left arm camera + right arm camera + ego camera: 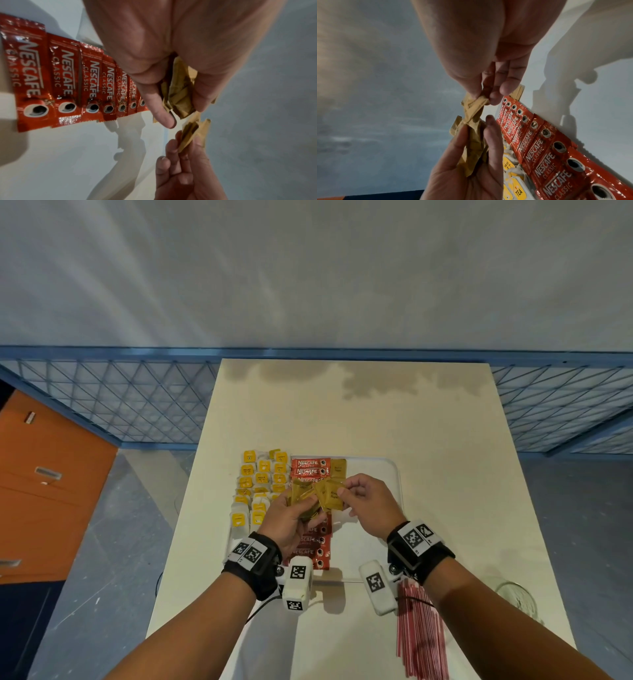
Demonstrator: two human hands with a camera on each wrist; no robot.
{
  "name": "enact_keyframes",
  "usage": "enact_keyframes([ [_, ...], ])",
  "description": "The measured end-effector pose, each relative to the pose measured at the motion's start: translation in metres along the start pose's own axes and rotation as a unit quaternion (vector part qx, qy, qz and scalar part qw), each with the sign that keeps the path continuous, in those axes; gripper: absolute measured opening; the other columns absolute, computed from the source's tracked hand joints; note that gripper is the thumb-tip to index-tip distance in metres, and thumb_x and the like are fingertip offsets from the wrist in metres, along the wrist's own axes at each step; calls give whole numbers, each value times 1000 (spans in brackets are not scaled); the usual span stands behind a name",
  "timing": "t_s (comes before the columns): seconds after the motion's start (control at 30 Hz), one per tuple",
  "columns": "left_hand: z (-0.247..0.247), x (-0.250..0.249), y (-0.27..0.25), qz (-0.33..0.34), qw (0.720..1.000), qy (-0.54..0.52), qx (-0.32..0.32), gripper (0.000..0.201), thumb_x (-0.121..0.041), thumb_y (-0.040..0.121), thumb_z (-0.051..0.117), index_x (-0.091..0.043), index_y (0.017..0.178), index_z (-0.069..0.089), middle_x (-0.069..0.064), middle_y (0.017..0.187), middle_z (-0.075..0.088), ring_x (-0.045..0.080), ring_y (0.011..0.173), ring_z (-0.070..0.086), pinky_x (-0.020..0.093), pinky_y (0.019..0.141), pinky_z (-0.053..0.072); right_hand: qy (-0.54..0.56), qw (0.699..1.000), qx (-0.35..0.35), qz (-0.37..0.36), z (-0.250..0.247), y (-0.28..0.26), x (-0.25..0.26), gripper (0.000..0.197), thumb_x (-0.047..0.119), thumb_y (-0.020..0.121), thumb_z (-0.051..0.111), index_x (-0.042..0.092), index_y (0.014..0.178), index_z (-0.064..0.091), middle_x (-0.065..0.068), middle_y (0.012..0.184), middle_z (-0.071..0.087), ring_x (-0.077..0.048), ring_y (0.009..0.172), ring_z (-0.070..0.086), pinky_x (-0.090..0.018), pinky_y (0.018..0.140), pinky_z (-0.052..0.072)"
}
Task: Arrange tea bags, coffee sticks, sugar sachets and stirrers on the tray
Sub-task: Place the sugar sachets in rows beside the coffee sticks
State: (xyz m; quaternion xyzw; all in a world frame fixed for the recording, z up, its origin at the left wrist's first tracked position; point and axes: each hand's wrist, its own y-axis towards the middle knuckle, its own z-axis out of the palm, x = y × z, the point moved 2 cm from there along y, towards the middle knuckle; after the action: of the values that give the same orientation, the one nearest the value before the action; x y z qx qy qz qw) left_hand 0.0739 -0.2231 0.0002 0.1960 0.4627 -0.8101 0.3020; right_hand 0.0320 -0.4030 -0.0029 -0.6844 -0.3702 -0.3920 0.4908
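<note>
My left hand (294, 510) grips a bunch of brown sugar sachets (180, 94) above the white tray (383, 470). My right hand (356, 494) pinches one brown sachet (330, 494) by its edge, just right of the bunch; the pinch also shows in the right wrist view (353, 106). On the tray, yellow-tagged tea bags (255, 484) fill the left side. A column of red coffee sticks (310, 469) lies beside them, clear in the left wrist view (68, 81). One sugar sachet (338, 466) lies flat right of the top sticks. Red stirrers (419, 628) lie on the table near my right forearm.
The tray sits on a cream table (376, 412) with bare tray floor (370, 529) on its right side. A clear glass (517, 599) stands at the table's right edge. An orange cabinet (51, 481) is to the left, blue mesh fencing (137, 398) behind.
</note>
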Motion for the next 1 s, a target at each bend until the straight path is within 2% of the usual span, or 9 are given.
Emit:
enact_keyframes([
  [0.1,6,1,1,-3,1000,-2,9,27,-4,93,63,-6,120,60,19,117,71,29,101,72,36,78,61,-14,1000,-1,-4,1,2,1,8,19,95,70,12,97,65,-11,87,74,-12,69,66,-28,61,56],
  [0.2,6,2,5,0,1000,6,-11,28,-2,92,65,-4,119,60,20,113,71,29,95,73,32,70,62,-23,1000,9,-17,5,2,2,5,19,94,71,17,92,67,-6,81,72,-11,66,63,-29,64,56],
  [0.33,2,0,10,4,1000,17,-24,28,0,93,63,-4,121,61,20,115,71,27,92,73,27,62,62,-41,999,8,-29,2,10,1,5,20,95,70,20,91,66,-1,80,71,-9,68,65,-22,61,51],
  [0.43,-2,-4,14,8,999,28,-39,25,-1,93,65,-5,117,63,19,112,71,24,89,73,26,60,61,-67,997,-27,-24,-9,26,-2,5,22,94,70,20,91,67,-4,84,72,-19,77,69,-30,70,55],
  [0.53,-9,-7,19,10,998,30,-51,36,-3,91,68,-1,126,59,19,115,71,25,91,72,27,59,61,-106,991,-75,-14,-22,48,-7,6,23,94,69,23,90,66,-1,88,71,-22,82,69,-34,76,57],
  [0.63,-13,-9,21,10,998,27,-55,39,-4,90,69,-1,127,58,19,114,72,25,91,72,27,60,61,-156,981,-118,7,-33,68,-14,4,21,95,69,18,95,70,2,93,71,-17,84,66,-21,68,48],
  [0.67,-13,-10,22,11,998,27,-53,37,-4,90,69,-2,126,58,18,112,72,25,90,72,27,60,61,-164,978,-127,19,-35,74,-18,6,21,95,69,16,98,71,0,95,70,-17,86,65,-21,66,45],
  [0.8,-17,-11,23,16,998,28,-49,26,-4,92,67,-10,117,63,13,105,74,22,87,73,26,60,61,-179,972,-139,63,-34,91,-33,6,17,94,70,12,98,71,-5,97,70,-21,89,65,-25,75,46],
  [1.0,-26,-8,27,13,998,28,-60,34,-6,91,69,-9,123,61,13,108,75,22,88,73,25,58,59,-197,967,-142,73,-32,97,-39,6,21,92,72,18,95,67,3,92,68,-17,83,64,-25,70,45],
])
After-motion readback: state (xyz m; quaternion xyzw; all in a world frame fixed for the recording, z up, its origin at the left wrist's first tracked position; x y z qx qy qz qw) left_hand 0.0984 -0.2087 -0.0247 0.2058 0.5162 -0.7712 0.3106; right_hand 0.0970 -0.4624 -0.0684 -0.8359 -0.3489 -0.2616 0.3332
